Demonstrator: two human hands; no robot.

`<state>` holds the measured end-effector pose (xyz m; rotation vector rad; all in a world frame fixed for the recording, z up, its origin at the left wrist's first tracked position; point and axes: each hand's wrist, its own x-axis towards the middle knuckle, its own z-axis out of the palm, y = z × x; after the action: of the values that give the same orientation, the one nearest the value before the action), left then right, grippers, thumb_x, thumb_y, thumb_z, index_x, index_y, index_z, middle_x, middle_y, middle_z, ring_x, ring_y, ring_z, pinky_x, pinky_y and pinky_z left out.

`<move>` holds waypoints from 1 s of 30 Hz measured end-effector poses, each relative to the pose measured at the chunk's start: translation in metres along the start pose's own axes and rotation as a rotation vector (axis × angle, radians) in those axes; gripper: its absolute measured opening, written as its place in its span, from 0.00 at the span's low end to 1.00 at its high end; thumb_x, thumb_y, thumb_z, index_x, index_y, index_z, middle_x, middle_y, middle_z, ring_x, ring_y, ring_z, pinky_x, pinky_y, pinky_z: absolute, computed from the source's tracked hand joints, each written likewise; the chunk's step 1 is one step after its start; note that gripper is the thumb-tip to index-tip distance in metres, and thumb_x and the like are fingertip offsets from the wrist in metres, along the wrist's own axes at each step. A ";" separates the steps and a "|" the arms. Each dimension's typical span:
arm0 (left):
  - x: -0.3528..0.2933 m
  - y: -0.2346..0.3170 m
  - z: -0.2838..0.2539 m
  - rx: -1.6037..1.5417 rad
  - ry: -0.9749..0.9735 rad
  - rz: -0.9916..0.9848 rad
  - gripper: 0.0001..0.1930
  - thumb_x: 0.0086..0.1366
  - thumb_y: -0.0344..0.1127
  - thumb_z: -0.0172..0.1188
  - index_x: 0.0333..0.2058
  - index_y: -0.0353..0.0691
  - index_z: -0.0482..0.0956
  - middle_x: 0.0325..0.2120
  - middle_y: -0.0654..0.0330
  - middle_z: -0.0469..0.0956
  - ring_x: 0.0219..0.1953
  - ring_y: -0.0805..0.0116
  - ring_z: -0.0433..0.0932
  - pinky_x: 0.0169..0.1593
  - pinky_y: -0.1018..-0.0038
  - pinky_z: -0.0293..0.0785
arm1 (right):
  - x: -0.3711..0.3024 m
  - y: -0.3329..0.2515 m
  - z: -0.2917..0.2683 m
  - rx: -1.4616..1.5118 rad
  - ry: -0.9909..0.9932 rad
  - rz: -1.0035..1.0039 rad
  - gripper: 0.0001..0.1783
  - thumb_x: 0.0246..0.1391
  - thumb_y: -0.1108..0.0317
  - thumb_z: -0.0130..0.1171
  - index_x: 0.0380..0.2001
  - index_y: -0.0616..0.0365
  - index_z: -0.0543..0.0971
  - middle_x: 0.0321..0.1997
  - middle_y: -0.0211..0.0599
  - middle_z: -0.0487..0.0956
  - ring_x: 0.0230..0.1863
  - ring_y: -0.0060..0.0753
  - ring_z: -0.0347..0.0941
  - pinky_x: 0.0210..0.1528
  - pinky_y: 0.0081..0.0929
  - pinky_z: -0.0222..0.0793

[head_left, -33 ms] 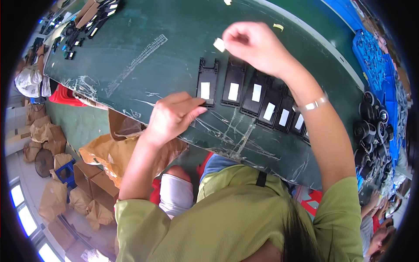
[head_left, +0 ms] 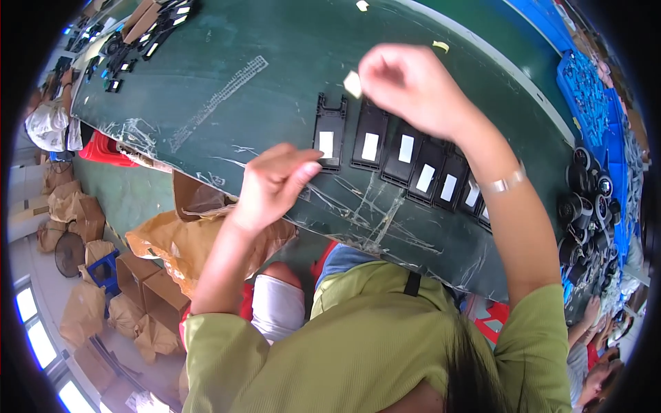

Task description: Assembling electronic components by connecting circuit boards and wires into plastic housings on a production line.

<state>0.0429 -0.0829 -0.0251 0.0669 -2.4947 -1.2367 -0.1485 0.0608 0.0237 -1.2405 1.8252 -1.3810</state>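
A row of flat black plastic plates, each with a white label, lies on the green table. My left hand point(head_left: 274, 184) is closed at the lower left corner of the leftmost black plate point(head_left: 329, 121). Thumb and index finger are bent together there; whether something thin is between them I cannot make out. Above the row, my right hand point(head_left: 406, 86) pinches a small pale paper slip point(head_left: 352, 84) at its fingertips. The hand is slightly blurred. Its forearm, with a silvery band, passes over the right end of the row and hides parts of those plates.
Pale scraps point(head_left: 441, 46) lie at the far side of the table. Dark parts point(head_left: 155, 41) are heaped at the far left. Black round parts point(head_left: 585, 206) and a blue tray of small blue pieces point(head_left: 585, 89) stand at the right. Brown paper point(head_left: 172, 241) is below the left edge.
My right hand has come slightly nearer and to the right, the paper slip turning in its grip. My left fingertips have drawn back a little along the leftmost plate's corner.
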 end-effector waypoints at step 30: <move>-0.158 -0.272 -0.088 -0.984 0.602 -0.431 0.19 0.64 0.38 0.41 0.51 0.34 0.65 0.48 0.55 0.69 0.48 0.59 0.70 0.50 0.67 0.68 | -0.226 -0.045 0.010 -0.419 0.331 0.010 0.08 0.44 0.76 0.57 0.32 0.60 0.76 0.35 0.39 0.76 0.37 0.39 0.72 0.41 0.28 0.68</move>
<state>0.1898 -0.2866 -0.2345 0.6291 -1.2192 -2.0874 -0.0252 0.2558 0.0378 -1.2502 2.4418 -1.2981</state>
